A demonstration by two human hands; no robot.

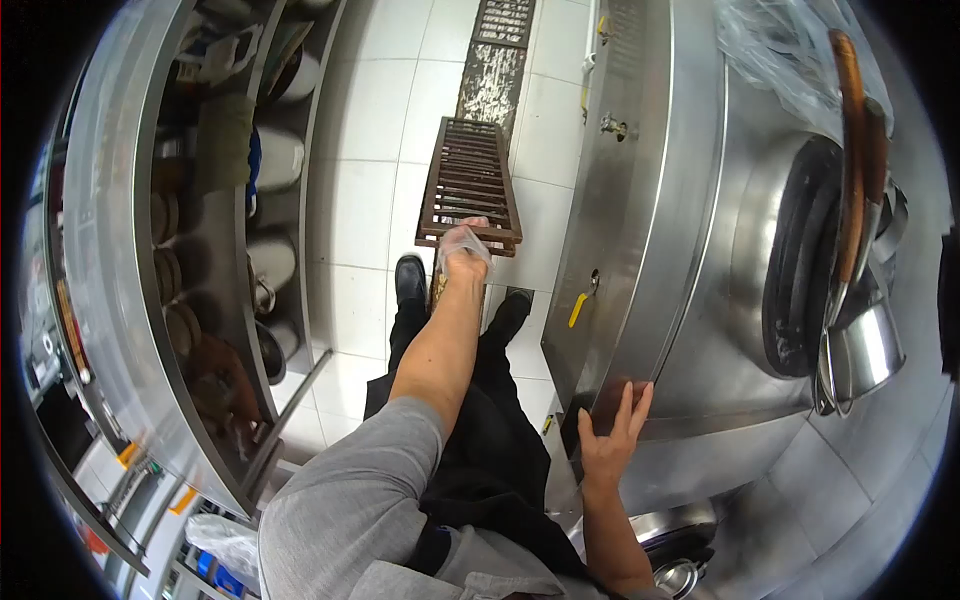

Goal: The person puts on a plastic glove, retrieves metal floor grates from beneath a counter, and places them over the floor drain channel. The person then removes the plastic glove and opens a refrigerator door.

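My left hand (465, 250), in a thin clear plastic glove, grips the near end of a brown slatted drain grate (470, 185). The grate lies at a slant over the narrow floor channel, apparently raised from it, with a second edge showing beneath its near end. My right hand (613, 435) rests with fingers spread against the front edge of the stainless steel counter (640, 330). That hand holds nothing.
The floor drain channel (490, 85) runs ahead between white tiles. On the right, a steel wok range carries a wok (745, 260), ladles (850, 170) and a plastic bag (800, 50). Steel shelves (225, 330) with pots stand left. My black shoes (410, 280) flank the channel.
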